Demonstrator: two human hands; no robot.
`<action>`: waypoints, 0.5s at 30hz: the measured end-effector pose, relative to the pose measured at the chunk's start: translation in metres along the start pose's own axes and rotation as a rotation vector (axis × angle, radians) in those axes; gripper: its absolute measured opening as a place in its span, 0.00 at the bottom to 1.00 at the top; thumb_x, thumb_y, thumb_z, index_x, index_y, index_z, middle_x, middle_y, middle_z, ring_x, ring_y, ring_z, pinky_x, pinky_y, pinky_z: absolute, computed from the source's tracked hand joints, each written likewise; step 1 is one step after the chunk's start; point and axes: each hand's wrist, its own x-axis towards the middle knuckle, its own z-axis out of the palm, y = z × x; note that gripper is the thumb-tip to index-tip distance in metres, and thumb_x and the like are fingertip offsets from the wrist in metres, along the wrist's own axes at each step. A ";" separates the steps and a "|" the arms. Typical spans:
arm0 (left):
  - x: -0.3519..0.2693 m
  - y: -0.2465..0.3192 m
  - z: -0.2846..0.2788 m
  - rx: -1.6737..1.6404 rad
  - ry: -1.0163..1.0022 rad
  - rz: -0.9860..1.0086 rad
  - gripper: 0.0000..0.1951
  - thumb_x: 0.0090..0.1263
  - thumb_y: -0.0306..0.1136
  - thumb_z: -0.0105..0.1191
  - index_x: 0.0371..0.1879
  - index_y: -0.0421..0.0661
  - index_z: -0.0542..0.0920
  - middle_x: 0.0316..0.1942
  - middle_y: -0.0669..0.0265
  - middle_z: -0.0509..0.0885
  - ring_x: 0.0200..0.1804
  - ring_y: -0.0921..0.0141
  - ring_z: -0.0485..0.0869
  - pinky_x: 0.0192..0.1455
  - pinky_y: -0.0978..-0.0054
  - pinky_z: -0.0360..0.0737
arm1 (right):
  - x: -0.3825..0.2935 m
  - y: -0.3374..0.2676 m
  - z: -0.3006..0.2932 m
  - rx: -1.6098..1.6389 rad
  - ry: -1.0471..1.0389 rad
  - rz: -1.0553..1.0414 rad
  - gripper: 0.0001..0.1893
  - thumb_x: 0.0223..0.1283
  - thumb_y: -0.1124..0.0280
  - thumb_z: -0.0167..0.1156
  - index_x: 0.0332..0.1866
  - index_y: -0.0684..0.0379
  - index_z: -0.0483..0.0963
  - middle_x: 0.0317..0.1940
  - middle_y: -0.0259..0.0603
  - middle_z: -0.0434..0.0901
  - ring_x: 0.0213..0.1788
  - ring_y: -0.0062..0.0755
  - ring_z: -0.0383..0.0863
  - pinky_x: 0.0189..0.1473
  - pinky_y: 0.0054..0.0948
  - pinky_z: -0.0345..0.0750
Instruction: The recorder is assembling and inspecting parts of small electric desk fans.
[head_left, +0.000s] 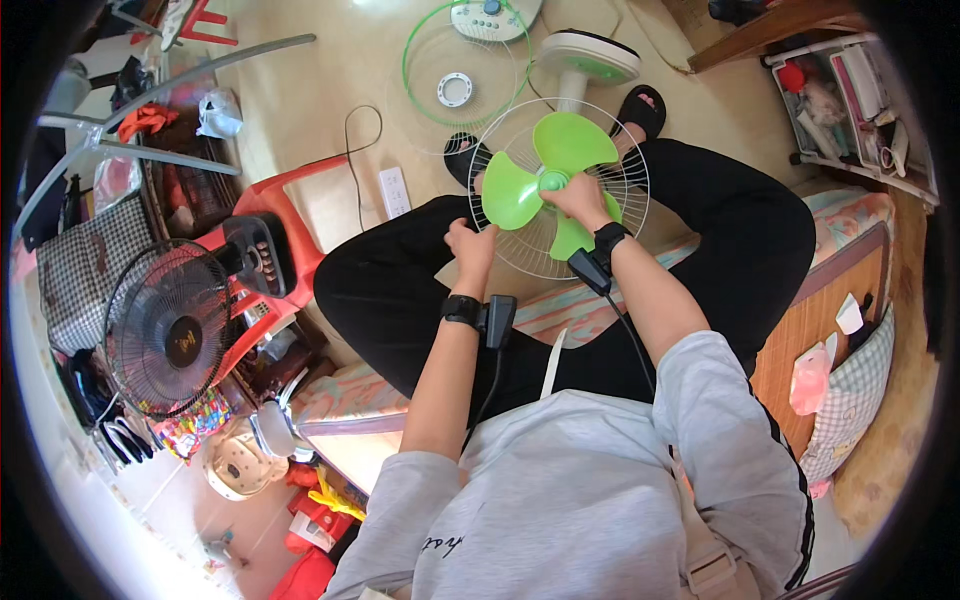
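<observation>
A green three-bladed fan impeller (576, 142) sits in front of a round white wire fan guard (517, 259) between my knees. My right hand (581, 201) has its fingers closed on the green center knob (553, 181) of the blades. At the guard's left edge is my left hand (472, 251), thumb and fingers apart, close to a blade tip; whether it touches the rim is unclear. Just beyond stands the fan's white motor head and stand (589, 60), partly hidden by the guard. A second guard with a green rim (405, 67) lies on the floor.
The fan's control base (495, 19) lies at the far side. A white power strip (394, 193) and a cable (360, 172) are on the floor to the left. A black fan (176, 337) leans by a red plastic chair (289, 187). A wheeled storage rack (847, 105) stands right.
</observation>
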 end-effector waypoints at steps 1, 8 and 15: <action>-0.006 0.007 -0.004 -0.018 0.098 -0.063 0.39 0.48 0.37 0.62 0.58 0.31 0.60 0.56 0.36 0.65 0.58 0.48 0.68 0.59 0.62 0.68 | 0.000 0.001 -0.003 0.001 0.008 -0.002 0.23 0.35 0.53 0.68 0.30 0.65 0.78 0.24 0.49 0.81 0.27 0.42 0.82 0.35 0.36 0.78; -0.006 -0.011 -0.012 -0.494 -0.378 -0.445 0.39 0.52 0.42 0.62 0.60 0.37 0.60 0.61 0.47 0.61 0.61 0.52 0.62 0.57 0.47 0.61 | 0.002 -0.008 -0.021 0.038 0.040 -0.002 0.26 0.36 0.49 0.68 0.19 0.68 0.76 0.14 0.45 0.77 0.18 0.34 0.79 0.26 0.31 0.75; -0.023 0.033 -0.049 -0.510 -0.014 0.105 0.24 0.54 0.18 0.50 0.54 0.36 0.66 0.39 0.61 0.78 0.39 0.70 0.77 0.39 0.75 0.75 | -0.016 -0.031 -0.016 0.482 -0.138 0.025 0.25 0.43 0.46 0.65 0.13 0.57 0.66 0.09 0.34 0.67 0.12 0.24 0.69 0.15 0.25 0.65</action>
